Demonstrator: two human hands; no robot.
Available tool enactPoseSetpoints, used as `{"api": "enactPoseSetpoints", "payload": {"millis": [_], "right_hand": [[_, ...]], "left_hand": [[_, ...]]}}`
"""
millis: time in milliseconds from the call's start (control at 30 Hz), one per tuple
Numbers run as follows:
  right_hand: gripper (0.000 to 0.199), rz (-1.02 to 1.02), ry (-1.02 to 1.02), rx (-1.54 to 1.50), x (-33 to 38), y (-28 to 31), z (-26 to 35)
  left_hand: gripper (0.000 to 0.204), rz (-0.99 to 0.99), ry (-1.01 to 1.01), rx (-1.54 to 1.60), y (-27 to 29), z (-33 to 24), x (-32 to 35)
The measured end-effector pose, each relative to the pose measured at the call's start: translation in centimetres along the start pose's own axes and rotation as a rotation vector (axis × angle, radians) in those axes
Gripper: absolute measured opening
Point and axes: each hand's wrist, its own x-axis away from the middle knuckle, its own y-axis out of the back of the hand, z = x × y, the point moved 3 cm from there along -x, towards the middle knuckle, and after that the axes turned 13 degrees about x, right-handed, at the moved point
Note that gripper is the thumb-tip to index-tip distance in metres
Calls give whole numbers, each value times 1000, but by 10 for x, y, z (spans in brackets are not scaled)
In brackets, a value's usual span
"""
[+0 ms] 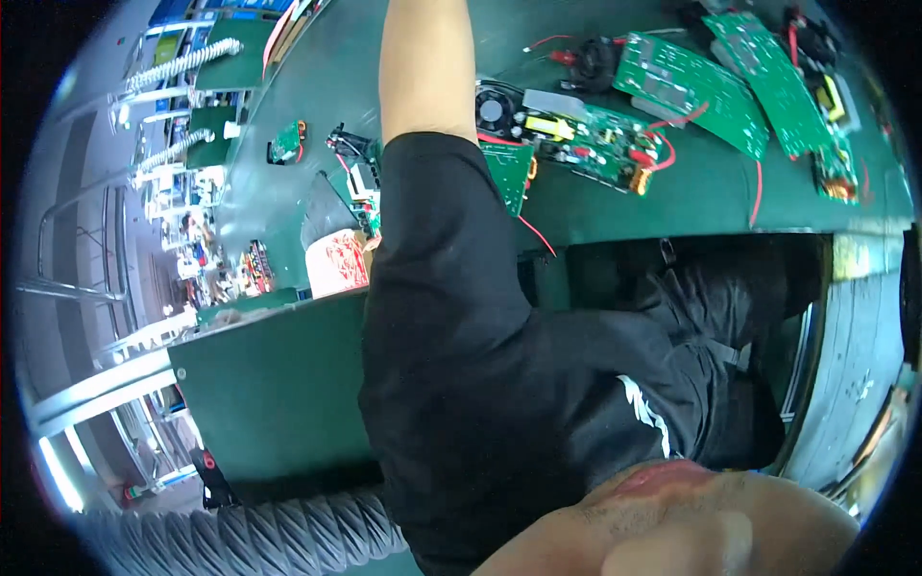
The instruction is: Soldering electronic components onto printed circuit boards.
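My left arm (428, 72), in a black short sleeve, reaches up over the green bench top (288, 202). Its hand lies beyond the upper edge, and my right hand is out of view as well. Beside the arm, a small green circuit board (505, 173) with a red wire is partly covered by the sleeve. Close by on the right lies a populated circuit board (600, 144) with a black fan (496, 108) at one end. Two larger green boards (691, 91), (768, 77) lie farther right, solder side up.
A red-and-white container (338, 264) stands near the bench edge. Left of the arm are a small board (287, 142) and some wired parts (363, 182). A grey ribbed hose (259, 536) runs along the bottom. A light blue cabinet side (845, 336) stands at the right.
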Motion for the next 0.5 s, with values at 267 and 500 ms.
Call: {"api": "enactPoseSetpoints", "payload": {"millis": [267, 500], "right_hand": [[31, -204, 200, 161, -3, -4, -1], [27, -216, 166, 248, 16, -8, 0]], "left_hand": [[18, 194, 888, -54, -118, 145, 201], [19, -152, 714, 73, -66, 55, 178]]}}
